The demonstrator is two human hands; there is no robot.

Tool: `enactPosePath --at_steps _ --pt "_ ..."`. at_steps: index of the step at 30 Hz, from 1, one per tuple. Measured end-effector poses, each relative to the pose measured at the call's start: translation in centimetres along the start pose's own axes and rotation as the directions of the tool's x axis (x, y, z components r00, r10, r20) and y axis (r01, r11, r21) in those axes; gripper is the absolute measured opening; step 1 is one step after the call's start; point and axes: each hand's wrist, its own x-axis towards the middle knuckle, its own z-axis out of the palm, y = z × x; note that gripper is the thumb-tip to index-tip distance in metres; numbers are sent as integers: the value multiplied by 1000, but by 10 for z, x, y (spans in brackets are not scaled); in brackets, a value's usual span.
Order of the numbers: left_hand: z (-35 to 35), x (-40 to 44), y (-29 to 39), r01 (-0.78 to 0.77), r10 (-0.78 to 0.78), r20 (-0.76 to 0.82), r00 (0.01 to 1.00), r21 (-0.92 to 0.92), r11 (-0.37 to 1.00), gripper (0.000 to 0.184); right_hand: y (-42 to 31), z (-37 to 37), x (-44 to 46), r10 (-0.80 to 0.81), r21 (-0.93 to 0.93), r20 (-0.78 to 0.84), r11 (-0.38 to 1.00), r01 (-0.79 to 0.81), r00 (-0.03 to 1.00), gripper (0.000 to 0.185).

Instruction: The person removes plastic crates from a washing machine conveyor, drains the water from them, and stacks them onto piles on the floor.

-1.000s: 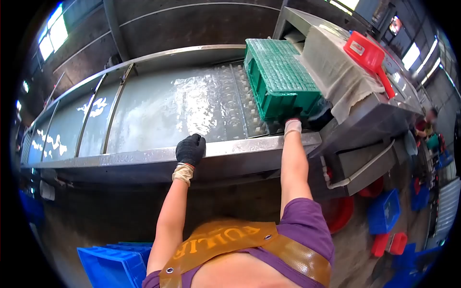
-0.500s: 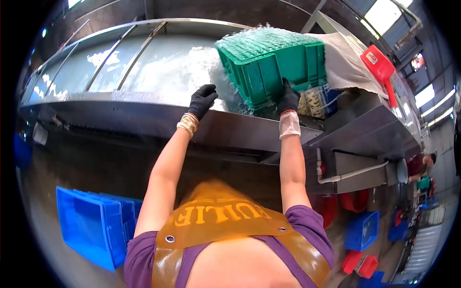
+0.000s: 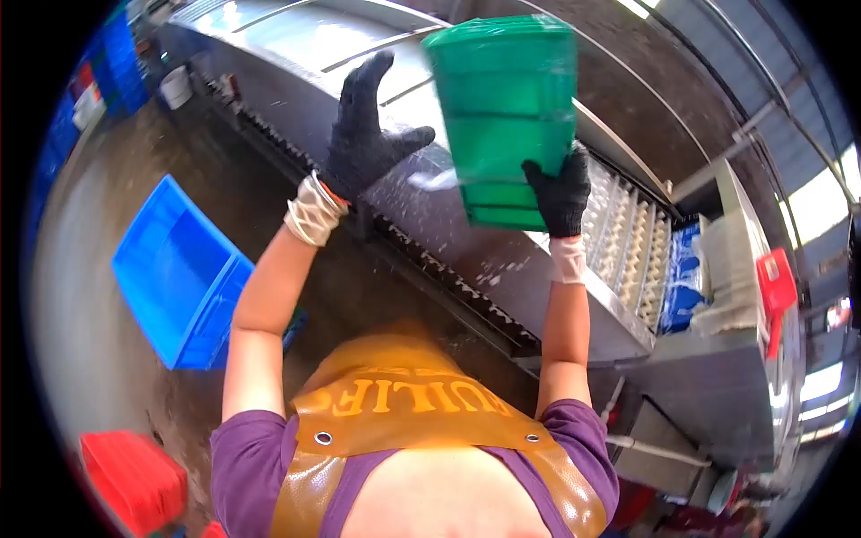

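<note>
A green plastic crate (image 3: pixel 507 125) is held up, tilted, over the near wall of a long metal water trough (image 3: pixel 421 193). My right hand (image 3: pixel 563 193), in a black glove, grips the crate by its lower right edge. To the left of the crate, my gloved left hand (image 3: pixel 369 134) is raised with thumb and fingers spread apart, touching nothing. Water drops fly off below the crate and splash over the trough's side.
At the trough's right end lies a bed of pale ridged rollers (image 3: pixel 632 242), beside a blue part (image 3: pixel 686 278) and a cloth (image 3: pixel 725 278). A red scoop (image 3: pixel 777 287) rests farther right. On the floor are a blue crate (image 3: pixel 184 278), red crates (image 3: pixel 134 480) and a white bucket (image 3: pixel 177 87).
The crate has risen out of the trough's water and turned more upright, still in my right hand. My left hand has lifted and spread its fingers. The view has swung round to the left.
</note>
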Motion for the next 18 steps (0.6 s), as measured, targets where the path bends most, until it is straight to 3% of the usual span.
enactPosePath --at_steps 1,3,4,5,6,7,9,13,15,16,17,18 --pt "-17 9 -5 -100 99 20 995 101 990 94 -10 10 -7 -86 -8 30 996 87 996 52" --pt "-39 11 -18 15 -63 230 971 203 979 95 -18 36 -21 -351 -74 -27 934 348 936 53" --pt "-39 2 -23 195 -243 308 920 178 964 100 -26 42 -26 -357 -46 -12 933 356 934 53" --pt "-32 -24 -48 283 -222 331 917 -150 947 103 -37 46 -28 -476 -47 49 877 478 878 51" --pt "-32 -53 -56 316 -286 262 922 -78 946 101 -47 50 -28 -587 -42 102 804 593 803 49" --pt "-36 -77 -58 341 -334 189 924 -5 940 100 -54 52 -24 -596 -16 90 800 600 798 49" --pt "-38 -114 -39 406 -405 31 914 -101 908 95 -64 53 -20 -590 76 357 791 607 724 45" --pt "-53 -142 -16 532 -531 -63 845 0 847 89 -91 25 -27 -670 80 324 723 687 668 51" --pt "-65 -152 -16 495 -489 -121 864 23 869 90 -47 34 -35 -485 163 61 867 471 872 53" --pt "-75 -155 -19 528 -538 -116 835 -110 842 90 -17 43 -40 -272 244 50 936 252 961 49" --pt "-88 -154 -20 552 -557 -164 814 -81 830 90 2 51 -43 -47 321 76 947 20 996 45" --pt "-103 -148 -16 493 -493 -135 859 -35 869 91 -2 51 -41 128 539 339 785 -304 932 37"
